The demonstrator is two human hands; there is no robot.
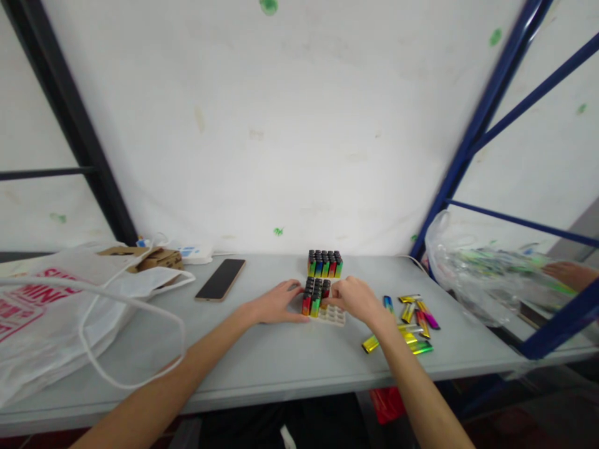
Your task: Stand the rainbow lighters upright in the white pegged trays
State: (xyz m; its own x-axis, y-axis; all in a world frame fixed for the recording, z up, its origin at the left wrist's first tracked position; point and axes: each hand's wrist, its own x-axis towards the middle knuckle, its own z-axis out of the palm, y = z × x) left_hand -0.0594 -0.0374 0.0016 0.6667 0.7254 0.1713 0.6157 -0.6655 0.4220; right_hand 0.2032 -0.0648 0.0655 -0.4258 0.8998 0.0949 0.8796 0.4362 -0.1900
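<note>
A white slotted tray [334, 317] lies on the table, with several upright black-topped lighters [316, 305] filling its left part. My left hand [281, 302] is wrapped round the tray's left side, its thumb along the front corner. Over the tray's right half, my right hand [350, 298] is closed, fingertips pinched at a red lighter [326, 289]; the fingers partly hide it. Just behind stands a full block of multicoloured lighters [325, 265]. Loose shiny lighters [409, 340] in yellow, green, red and blue lie to the right, partly behind my right forearm.
A phone [221, 279] lies on the grey table [262, 368] to the left. Farther left are a white plastic bag [56, 318], a cable and cardboard [161, 259]. A blue frame [463, 149] bounds the right, with a clear bag [468, 274] and another person's hand [568, 273] beyond.
</note>
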